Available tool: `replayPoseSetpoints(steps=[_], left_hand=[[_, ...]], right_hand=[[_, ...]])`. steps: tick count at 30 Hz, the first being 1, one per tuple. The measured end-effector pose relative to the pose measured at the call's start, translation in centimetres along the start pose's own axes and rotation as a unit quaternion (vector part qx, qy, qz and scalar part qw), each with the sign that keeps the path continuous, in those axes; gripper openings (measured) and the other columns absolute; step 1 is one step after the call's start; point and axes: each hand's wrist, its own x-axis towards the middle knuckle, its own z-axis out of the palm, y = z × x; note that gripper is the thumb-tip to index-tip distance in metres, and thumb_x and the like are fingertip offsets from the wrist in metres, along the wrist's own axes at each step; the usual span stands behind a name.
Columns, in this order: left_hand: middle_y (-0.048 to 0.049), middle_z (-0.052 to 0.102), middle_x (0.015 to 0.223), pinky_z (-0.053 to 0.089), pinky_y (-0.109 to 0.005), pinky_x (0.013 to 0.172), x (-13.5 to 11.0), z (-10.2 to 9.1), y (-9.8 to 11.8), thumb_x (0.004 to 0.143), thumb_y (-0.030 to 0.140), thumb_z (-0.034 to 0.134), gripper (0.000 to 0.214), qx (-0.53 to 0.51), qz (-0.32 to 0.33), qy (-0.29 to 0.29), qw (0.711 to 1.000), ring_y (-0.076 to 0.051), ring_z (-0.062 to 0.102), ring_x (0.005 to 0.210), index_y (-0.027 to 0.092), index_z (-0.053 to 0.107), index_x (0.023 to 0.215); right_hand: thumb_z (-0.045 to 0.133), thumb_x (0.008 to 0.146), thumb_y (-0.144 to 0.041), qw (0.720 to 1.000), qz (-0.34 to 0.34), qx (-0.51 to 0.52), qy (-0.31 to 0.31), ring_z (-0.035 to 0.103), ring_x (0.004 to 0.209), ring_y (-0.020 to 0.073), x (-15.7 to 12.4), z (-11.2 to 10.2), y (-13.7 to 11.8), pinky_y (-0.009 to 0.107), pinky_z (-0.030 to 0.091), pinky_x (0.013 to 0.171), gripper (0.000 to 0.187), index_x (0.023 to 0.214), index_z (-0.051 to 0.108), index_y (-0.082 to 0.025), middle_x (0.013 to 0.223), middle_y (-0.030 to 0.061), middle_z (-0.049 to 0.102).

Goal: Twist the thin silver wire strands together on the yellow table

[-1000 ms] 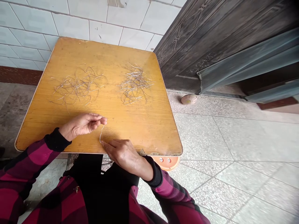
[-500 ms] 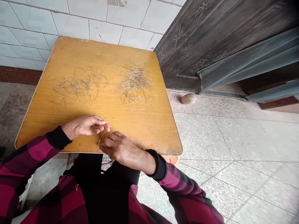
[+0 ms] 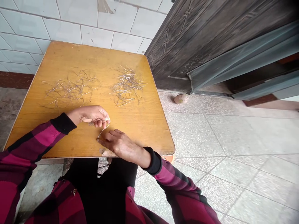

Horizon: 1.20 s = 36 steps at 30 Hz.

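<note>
Left hand (image 3: pixel 91 115) lifted, thin wire (image 3: pixel 102 133) hanging from its grip (image 3: pixel 105 119).

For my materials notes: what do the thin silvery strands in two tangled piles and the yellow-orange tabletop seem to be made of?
The thin silvery strands look like fine wire or stiff fibre: faint shine, kept kinks, though metal is unconfirmed. The yellow-orange tabletop looks like varnished wood or veneer, with visible grain and a glossy finish.

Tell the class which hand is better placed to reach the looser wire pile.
Left, probably: the left hand lies nearer that pile, though it pinches the top of a thin wire; the right hand sits farther off, at the wire's lower end.
</note>
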Motion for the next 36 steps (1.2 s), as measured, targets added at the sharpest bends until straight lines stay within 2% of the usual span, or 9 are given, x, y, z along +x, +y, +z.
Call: replayPoseSetpoints(steps=[6, 8, 11, 14, 15, 17, 20, 27, 36], left_hand=[[-0.0047, 0.069, 0.066, 0.047, -0.021, 0.057, 1.2, 1.1, 0.7, 0.078, 0.013, 0.059, 0.013, 0.172, 0.141, 0.115, 0.968, -0.013, 0.061, 0.059, 0.014, 0.068, 0.069], [-0.0052, 0.070, 0.080, 0.048, -0.022, 0.069, 0.5, 1.6, 0.5, 0.074, 0.012, 0.065, 0.006, 0.206, 0.208, 0.205, 0.934, -0.016, 0.063, 0.078, 0.015, 0.070, 0.077], [-0.0069, 0.064, 0.110, 0.045, -0.022, 0.085, -1.7, 2.4, -0.3, 0.073, 0.015, 0.071, 0.021, 0.206, 0.289, 0.350, 0.867, -0.020, 0.055, 0.109, 0.019, 0.068, 0.094], [-0.0053, 0.065, 0.097, 0.046, -0.022, 0.076, -4.0, 3.2, -1.7, 0.078, 0.018, 0.067, 0.012, 0.213, 0.263, 0.428, 0.838, -0.015, 0.059, 0.084, 0.018, 0.067, 0.090], [-0.0036, 0.064, 0.081, 0.046, -0.021, 0.067, -4.6, 3.4, -2.2, 0.079, 0.019, 0.065, 0.003, 0.218, 0.228, 0.408, 0.857, -0.014, 0.058, 0.071, 0.017, 0.066, 0.082], [-0.0011, 0.058, 0.058, 0.042, -0.019, 0.050, -5.2, 3.7, -3.3, 0.085, 0.024, 0.058, 0.020, 0.194, 0.131, 0.294, 0.927, -0.011, 0.053, 0.050, 0.016, 0.062, 0.067], [-0.0009, 0.056, 0.050, 0.037, -0.018, 0.038, -5.2, 4.0, -4.2, 0.088, 0.031, 0.054, 0.032, 0.117, 0.068, 0.197, 0.971, -0.010, 0.050, 0.040, 0.016, 0.058, 0.060], [0.0006, 0.055, 0.049, 0.034, -0.016, 0.033, -4.5, 4.7, -4.2, 0.085, 0.026, 0.056, 0.027, 0.030, 0.050, 0.184, 0.981, -0.008, 0.047, 0.036, 0.016, 0.055, 0.060], [0.0032, 0.051, 0.050, 0.033, -0.017, 0.034, -4.6, 4.9, -4.8, 0.087, 0.026, 0.050, 0.033, 0.098, 0.071, 0.214, 0.969, -0.006, 0.043, 0.032, 0.018, 0.046, 0.055]], right_hand=[[0.042, 0.098, -0.011, 0.996, 0.054, 0.035, 0.067, 0.058, 0.080, 0.0163, -0.2, 1.7, 0.9, 0.030, 0.047, 0.070, 0.025, 0.111, 0.064, -0.012, 0.091, 0.0086, 0.063], [0.040, 0.099, -0.014, 0.990, 0.083, 0.070, 0.095, 0.057, 0.077, 0.0150, -0.3, 2.1, 1.1, 0.028, 0.047, 0.068, 0.026, 0.104, 0.066, -0.013, 0.087, 0.0069, 0.063], [0.039, 0.100, -0.018, 0.978, 0.124, 0.123, 0.115, 0.055, 0.070, 0.0134, -0.3, 2.3, 1.2, 0.025, 0.047, 0.062, 0.029, 0.093, 0.068, -0.014, 0.078, 0.0047, 0.060], [0.041, 0.099, -0.020, 0.966, 0.141, 0.172, 0.132, 0.056, 0.067, 0.0130, -0.2, 2.2, 1.3, 0.025, 0.048, 0.061, 0.029, 0.091, 0.068, -0.013, 0.077, 0.0048, 0.060], [0.042, 0.099, -0.021, 0.961, 0.145, 0.190, 0.142, 0.058, 0.069, 0.0131, -0.2, 2.2, 1.3, 0.025, 0.050, 0.063, 0.028, 0.093, 0.068, -0.013, 0.079, 0.0053, 0.061], [0.045, 0.099, -0.023, 0.949, 0.153, 0.222, 0.163, 0.061, 0.073, 0.0135, -0.2, 2.0, 1.4, 0.026, 0.052, 0.067, 0.025, 0.098, 0.068, -0.014, 0.083, 0.0061, 0.063], [0.049, 0.097, -0.023, 0.935, 0.158, 0.255, 0.187, 0.063, 0.076, 0.0137, 0.0, 1.9, 1.4, 0.027, 0.054, 0.070, 0.021, 0.100, 0.068, -0.014, 0.087, 0.0066, 0.066], [0.052, 0.096, -0.021, 0.923, 0.159, 0.294, 0.191, 0.064, 0.075, 0.0118, 0.5, 2.1, 1.4, 0.024, 0.053, 0.070, 0.018, 0.099, 0.069, -0.014, 0.086, 0.0051, 0.067], [0.044, 0.097, -0.016, 0.963, 0.138, 0.168, 0.160, 0.055, 0.066, 0.0116, -0.4, 2.3, 2.2, 0.023, 0.042, 0.058, 0.023, 0.092, 0.066, -0.014, 0.076, 0.0034, 0.061]])
